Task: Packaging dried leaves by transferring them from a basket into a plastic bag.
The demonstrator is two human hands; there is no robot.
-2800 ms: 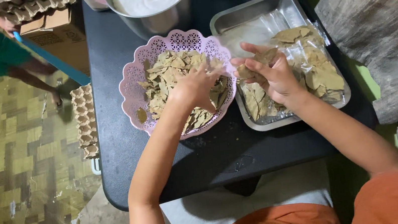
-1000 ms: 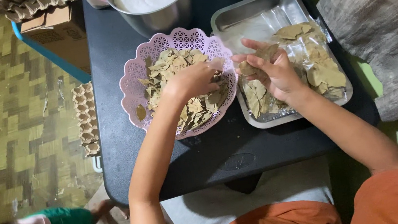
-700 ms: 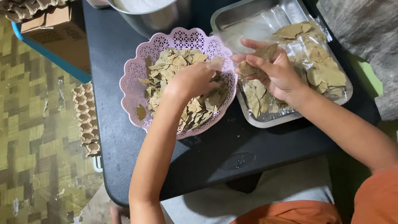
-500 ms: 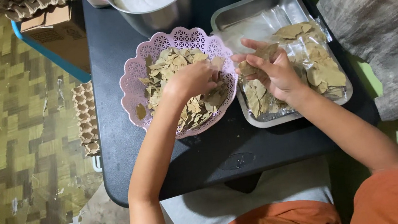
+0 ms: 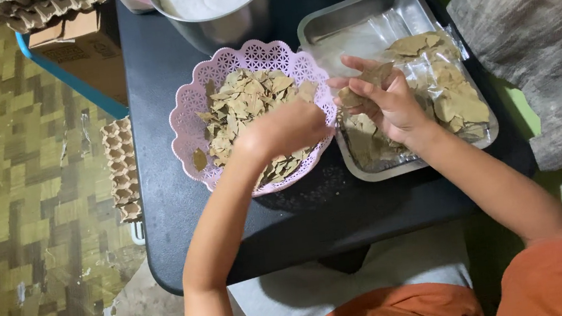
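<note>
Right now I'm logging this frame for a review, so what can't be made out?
Head view only:
- Left hand: fingertips curl into the dried leaves; its grip is hidden.
- Steel bowl: top edge cuts it off.
- Metal tray: right hand covers its middle.

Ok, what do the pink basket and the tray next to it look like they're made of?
The pink basket looks like moulded plastic: a matte pastel wall pierced with lacy holes and a scalloped rim. The rectangular tray looks like stainless steel or similar metal: grey and shiny, with soft reflections and a rolled rim. Dried leaves fill the basket.
</note>
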